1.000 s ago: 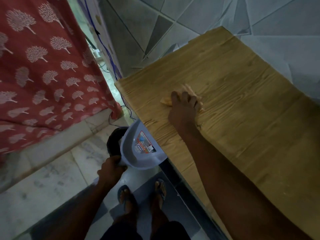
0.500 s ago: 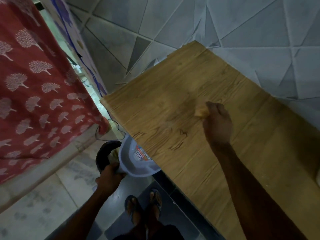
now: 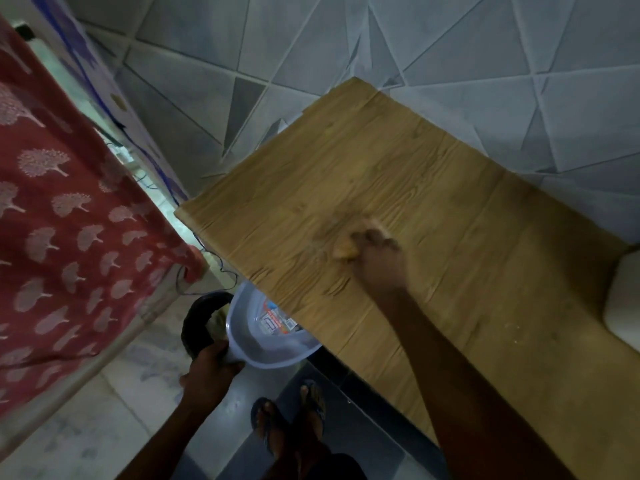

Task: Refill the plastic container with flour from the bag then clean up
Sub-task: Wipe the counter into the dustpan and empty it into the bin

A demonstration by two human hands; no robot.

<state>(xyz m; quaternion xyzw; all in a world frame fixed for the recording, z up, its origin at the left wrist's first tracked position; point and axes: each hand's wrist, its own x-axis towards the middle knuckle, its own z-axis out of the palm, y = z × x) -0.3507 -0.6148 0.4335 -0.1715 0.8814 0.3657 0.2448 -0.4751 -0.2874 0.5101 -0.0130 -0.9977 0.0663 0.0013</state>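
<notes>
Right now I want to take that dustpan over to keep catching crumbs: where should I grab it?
Grip the dustpan by its rear handle end, where the left hand holds it, coming from the floor side. Its open mouth is tucked under the table edge.

The table [image 3: 433, 216] top shows a matt wood-grain finish with raised ridges. The dustpan [image 3: 270, 337] is smooth, translucent plastic carrying a glossy paper label. The cloth [image 3: 344, 249] looks soft. The wall tiles [image 3: 346, 46] look smooth and faintly sheened.
</notes>
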